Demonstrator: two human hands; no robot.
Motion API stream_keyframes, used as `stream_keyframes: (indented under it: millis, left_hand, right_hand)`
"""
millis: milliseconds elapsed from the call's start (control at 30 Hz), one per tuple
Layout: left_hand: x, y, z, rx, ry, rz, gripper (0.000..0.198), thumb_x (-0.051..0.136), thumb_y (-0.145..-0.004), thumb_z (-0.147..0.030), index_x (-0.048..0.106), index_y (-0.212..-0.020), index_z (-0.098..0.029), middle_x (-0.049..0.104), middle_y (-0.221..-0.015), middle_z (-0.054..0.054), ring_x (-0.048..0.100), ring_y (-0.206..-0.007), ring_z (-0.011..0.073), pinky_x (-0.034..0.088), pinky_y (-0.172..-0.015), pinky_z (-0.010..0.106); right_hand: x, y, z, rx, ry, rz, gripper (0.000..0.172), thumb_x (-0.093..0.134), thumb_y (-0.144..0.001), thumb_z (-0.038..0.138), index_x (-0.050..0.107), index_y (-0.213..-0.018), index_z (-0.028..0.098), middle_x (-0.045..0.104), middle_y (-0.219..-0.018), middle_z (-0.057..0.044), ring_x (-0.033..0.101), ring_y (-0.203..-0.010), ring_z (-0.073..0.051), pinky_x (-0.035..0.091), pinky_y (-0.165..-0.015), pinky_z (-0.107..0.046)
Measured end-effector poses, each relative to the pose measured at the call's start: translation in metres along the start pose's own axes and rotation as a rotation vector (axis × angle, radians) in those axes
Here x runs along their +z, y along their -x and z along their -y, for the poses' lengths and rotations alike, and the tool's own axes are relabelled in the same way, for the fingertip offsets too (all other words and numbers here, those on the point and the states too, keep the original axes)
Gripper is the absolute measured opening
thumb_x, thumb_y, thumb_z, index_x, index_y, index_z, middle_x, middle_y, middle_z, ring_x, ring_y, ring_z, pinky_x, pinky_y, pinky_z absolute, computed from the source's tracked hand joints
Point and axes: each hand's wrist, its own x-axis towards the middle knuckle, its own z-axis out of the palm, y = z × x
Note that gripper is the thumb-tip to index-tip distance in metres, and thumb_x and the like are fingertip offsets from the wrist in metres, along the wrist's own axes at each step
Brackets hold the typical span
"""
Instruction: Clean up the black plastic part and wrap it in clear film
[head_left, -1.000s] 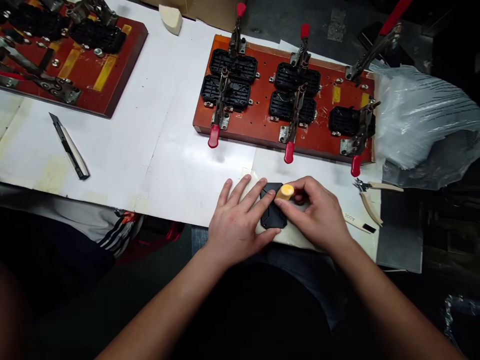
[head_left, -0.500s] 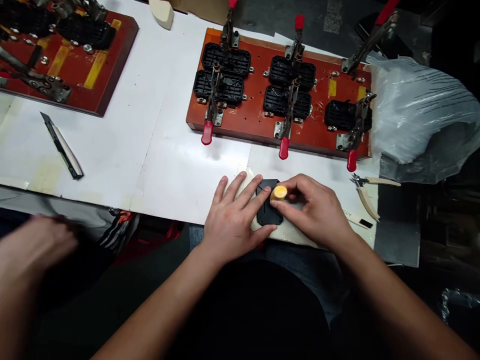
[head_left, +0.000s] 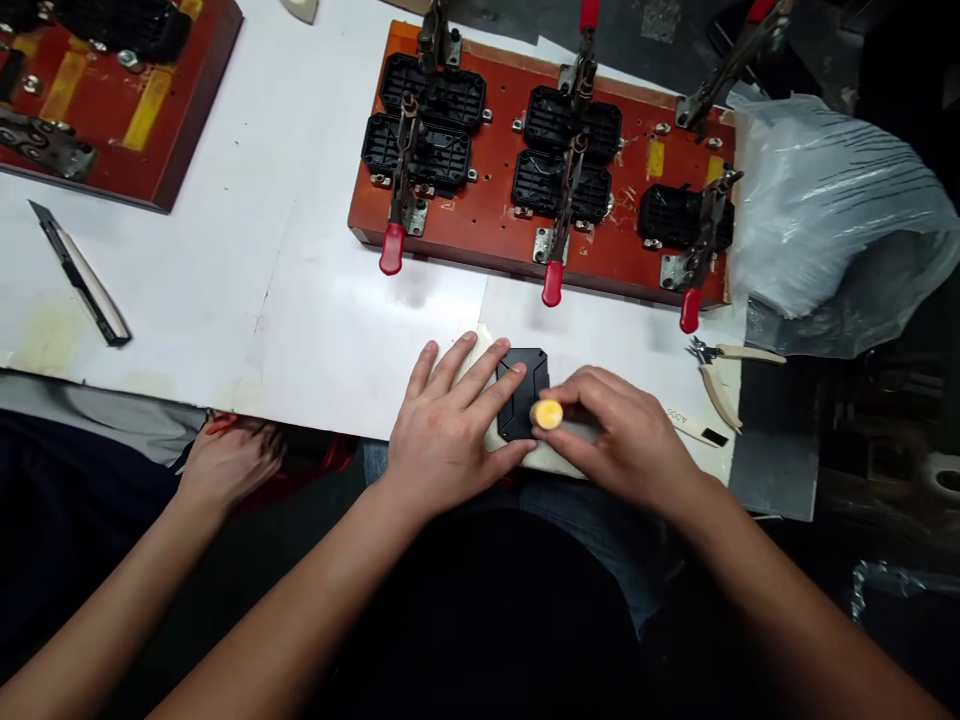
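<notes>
A flat black plastic cover [head_left: 534, 385] with cut corners lies at the table's near edge, on a pale sheet. My left hand [head_left: 450, 430] is spread, its fingers resting on the cover's left side. Between the thumb and fingers of my right hand [head_left: 626, 425] is a tan stick-like tool [head_left: 550, 414], its round yellow end facing me. The tool is over the cover's right edge; its lower end is hidden, so I cannot tell whether it touches.
Beyond lies a reddish-brown fixture board [head_left: 495, 235] with black parts under red-handled toggle clamps. A second board [head_left: 180, 110], a utility knife [head_left: 79, 275], nippers [head_left: 716, 380], a plastic bag [head_left: 832, 220] and a marked strip [head_left: 690, 425] surround the work. A co-worker's hand [head_left: 229, 460] is at left.
My right hand and the tool have slid down along the cover's right edge. My left hand stays on the cover. The co-worker's hand has moved right. The whole view has shifted slightly.
</notes>
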Motion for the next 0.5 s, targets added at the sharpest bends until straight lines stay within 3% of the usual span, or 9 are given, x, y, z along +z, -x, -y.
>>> stream_keyframes:
  millis: [67,233,400,500]
  left_hand:
    - [0.000,0.000,0.000,0.004,0.005,-0.003,0.071,0.067,-0.094,-0.061,0.053,-0.155,-0.027,0.044,-0.170,0.003,0.034,-0.161,0.0362,0.021,-0.134,0.061]
    - [0.001,0.000,-0.001,-0.012,0.010,-0.020,0.071,0.068,-0.094,-0.059,0.052,-0.155,-0.027,0.047,-0.168,0.006,0.036,-0.160,0.0367,0.021,-0.134,0.062]
    - [0.000,0.000,-0.001,0.003,0.001,0.008,0.071,0.067,-0.094,-0.062,0.054,-0.154,-0.028,0.045,-0.169,0.003,0.034,-0.161,0.0363,0.020,-0.134,0.061]
    - [0.000,0.000,-0.001,-0.010,-0.012,-0.005,0.072,0.068,-0.094,-0.061,0.053,-0.155,-0.026,0.045,-0.169,0.004,0.034,-0.160,0.0361,0.020,-0.134,0.061]
  right_hand:
    - [-0.003,0.001,0.000,-0.008,-0.008,0.078,0.018,0.071,-0.098,0.019,0.063,-0.113,0.023,0.070,-0.102,-0.003,0.065,-0.093,-0.022,0.051,-0.081,-0.035]
    - [-0.001,0.001,-0.004,-0.042,0.040,-0.099,0.020,0.064,-0.101,0.016,0.063,-0.120,0.023,0.069,-0.107,-0.006,0.066,-0.096,-0.023,0.052,-0.084,-0.036]
    - [-0.006,0.013,0.000,-0.024,-0.031,0.128,0.023,0.062,-0.101,0.013,0.063,-0.122,0.022,0.069,-0.107,-0.004,0.066,-0.092,-0.019,0.052,-0.077,-0.031]
    - [-0.006,0.013,0.000,-0.066,-0.002,0.069,0.022,0.062,-0.100,0.012,0.064,-0.120,0.021,0.069,-0.108,-0.005,0.067,-0.095,-0.020,0.053,-0.080,-0.032]
